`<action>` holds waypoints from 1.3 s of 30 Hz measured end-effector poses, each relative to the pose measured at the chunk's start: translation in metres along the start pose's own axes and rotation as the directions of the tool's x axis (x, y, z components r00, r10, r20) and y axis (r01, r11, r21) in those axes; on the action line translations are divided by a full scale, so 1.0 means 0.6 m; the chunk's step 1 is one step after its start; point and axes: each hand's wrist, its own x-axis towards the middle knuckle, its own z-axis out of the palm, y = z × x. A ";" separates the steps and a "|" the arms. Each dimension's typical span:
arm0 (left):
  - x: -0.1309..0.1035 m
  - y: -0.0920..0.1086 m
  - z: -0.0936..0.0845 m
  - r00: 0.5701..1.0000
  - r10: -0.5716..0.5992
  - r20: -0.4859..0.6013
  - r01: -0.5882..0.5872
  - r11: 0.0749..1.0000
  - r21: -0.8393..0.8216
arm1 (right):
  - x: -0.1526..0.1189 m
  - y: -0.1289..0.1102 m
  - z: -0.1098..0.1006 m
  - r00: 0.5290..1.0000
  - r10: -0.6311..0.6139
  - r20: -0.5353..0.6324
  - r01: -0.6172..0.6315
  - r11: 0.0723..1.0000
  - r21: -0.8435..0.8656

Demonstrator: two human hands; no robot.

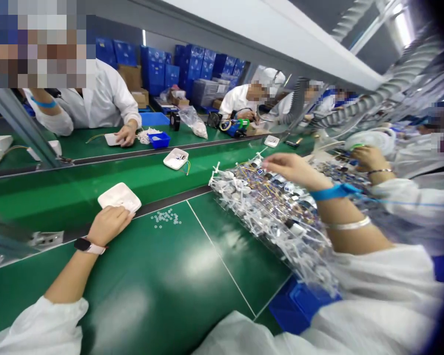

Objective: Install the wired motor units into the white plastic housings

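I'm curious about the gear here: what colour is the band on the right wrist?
Bright blue band, seen best in the head view.

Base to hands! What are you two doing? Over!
Left hand on white square housing. Right hand at pile of wired parts, grip unclear. Small loose rings on green tabletop between hands. Over.

Stacked boxes and co-workers beyond the green belt (148, 169).
Blue boxes (192, 64) stand piled behind the far bench (126, 143), with cardboard boxes (130, 76) among them; on that bench, a clear plastic bag (194, 121) lies near a small blue bin (159, 140), people in white coats (107, 93) work alongside, and a ridged grey hose (399, 79) hangs at upper right.
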 end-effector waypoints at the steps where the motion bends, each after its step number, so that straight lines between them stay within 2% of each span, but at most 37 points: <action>1: -0.006 0.008 -0.009 1.000 0.025 -0.012 -0.025 0.999 0.025 | -0.024 0.016 0.003 0.995 0.012 0.095 -0.007 0.999 -0.054; 3: -0.020 0.025 -0.028 0.997 0.067 -0.031 -0.065 0.995 0.072 | -0.058 0.037 0.028 0.962 0.023 0.272 0.023 0.986 -0.166; 7: -0.053 0.056 -0.067 0.993 0.101 -0.063 -0.096 0.992 0.085 | -0.076 0.040 0.081 0.955 -0.024 0.297 0.130 0.931 -0.342; 10: -0.081 0.077 -0.091 0.993 0.096 -0.066 -0.096 0.995 0.014 | -0.074 0.036 0.073 0.952 0.019 0.305 0.083 0.944 -0.318; 13: -0.108 0.090 -0.104 0.995 0.095 -0.007 -0.096 0.995 -0.041 | -0.075 0.033 0.032 0.962 0.150 0.228 -0.118 0.982 -0.147; 15: -0.126 0.091 -0.107 0.994 0.099 0.045 -0.096 0.994 -0.054 | -0.077 0.022 0.001 0.973 0.196 0.122 -0.205 0.976 0.068; 17: -0.142 0.088 -0.108 0.992 0.096 0.084 -0.089 0.993 -0.075 | -0.079 -0.001 -0.026 0.983 0.181 -0.027 -0.160 0.921 0.355; 19: -0.150 0.083 -0.108 0.992 0.074 0.099 -0.063 0.992 -0.109 | -0.084 -0.033 -0.045 0.968 0.173 -0.180 -0.032 0.800 0.599; 20: -0.150 0.082 -0.109 0.994 0.058 0.093 -0.045 0.990 -0.132 | -0.088 -0.052 -0.051 0.960 0.175 -0.220 0.020 0.739 0.674; 22: -0.137 0.088 -0.116 0.999 0.013 0.045 -0.004 0.982 -0.190 | -0.104 -0.091 -0.052 0.969 0.161 -0.187 0.038 0.651 0.758; 24: -0.107 0.110 -0.135 0.999 -0.041 -0.033 0.030 0.961 -0.276 | -0.130 -0.128 -0.039 0.996 0.074 -0.044 -0.010 0.602 0.798; 26: -0.065 0.146 -0.167 0.990 -0.083 -0.113 0.034 0.922 -0.385 | -0.162 -0.157 -0.008 0.990 -0.074 0.122 -0.059 0.569 0.820; 28: -0.021 0.190 -0.207 0.981 -0.065 -0.184 -0.035 0.869 -0.494 | -0.198 -0.178 0.038 0.920 -0.198 0.337 -0.184 0.541 0.821; 29: -0.002 0.211 -0.226 0.969 -0.062 -0.239 -0.077 0.844 -0.531 | -0.216 -0.184 0.066 0.857 -0.238 0.458 -0.286 0.519 0.805; 30: 0.014 0.230 -0.243 0.957 -0.054 -0.284 -0.120 0.821 -0.558 | -0.234 -0.189 0.096 0.772 -0.261 0.579 -0.409 0.493 0.768; 32: 0.033 0.259 -0.264 0.960 -0.029 -0.277 -0.149 0.788 -0.597 | -0.268 -0.193 0.159 0.559 -0.292 0.776 -0.629 0.461 0.626; 33: 0.034 0.269 -0.267 0.970 -0.018 -0.244 -0.141 0.774 -0.617 | -0.284 -0.193 0.188 0.478 -0.293 0.828 -0.695 0.451 0.560; 34: 0.030 0.276 -0.266 0.980 -0.020 -0.198 -0.114 0.760 -0.640 | -0.298 -0.191 0.214 0.420 -0.289 0.860 -0.733 0.451 0.509; 37: -0.003 0.286 -0.247 0.993 -0.114 -0.038 0.050 0.679 -0.732 | -0.317 -0.176 0.267 0.314 -0.305 0.899 -0.749 0.502 0.433; 39: -0.029 0.291 -0.232 0.978 -0.192 0.076 0.175 0.575 -0.799 | -0.305 -0.151 0.290 0.252 -0.318 0.914 -0.697 0.596 0.399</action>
